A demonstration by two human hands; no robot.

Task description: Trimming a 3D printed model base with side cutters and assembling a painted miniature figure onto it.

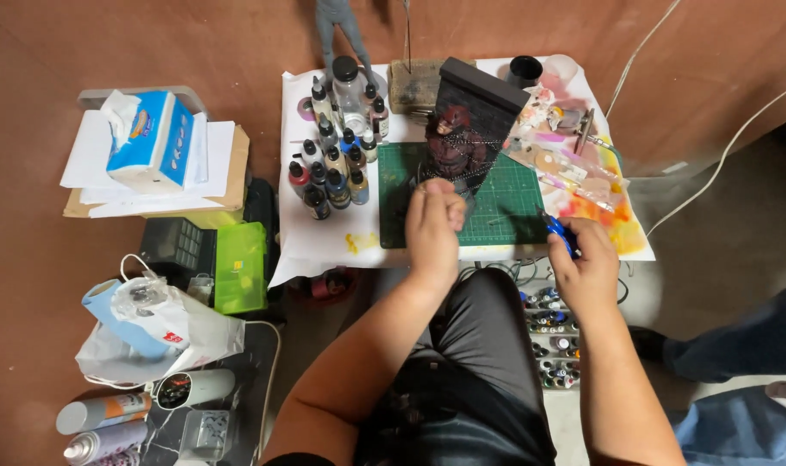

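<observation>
My left hand (pixel 433 226) is closed over the green cutting mat (pixel 505 216), fingertips touching the base of a dark red figurine (pixel 451 138) that stands against a black ribbed backdrop block (pixel 483 99). What the fingers pinch is hidden. My right hand (pixel 588 263) rests at the table's front right edge, closed around a small blue tool (pixel 555 229). A cluster of small paint dropper bottles (pixel 332 168) stands on white paper to the left of the mat.
A paint-stained paper palette (pixel 596 203) lies at the right. A tissue box (pixel 151 138) sits on stacked papers at the left, above a green plastic case (pixel 240 266). Spray cans (pixel 108 412) and a plastic bag (pixel 155 328) lie lower left. Another person's legs (pixel 738 345) are at the right.
</observation>
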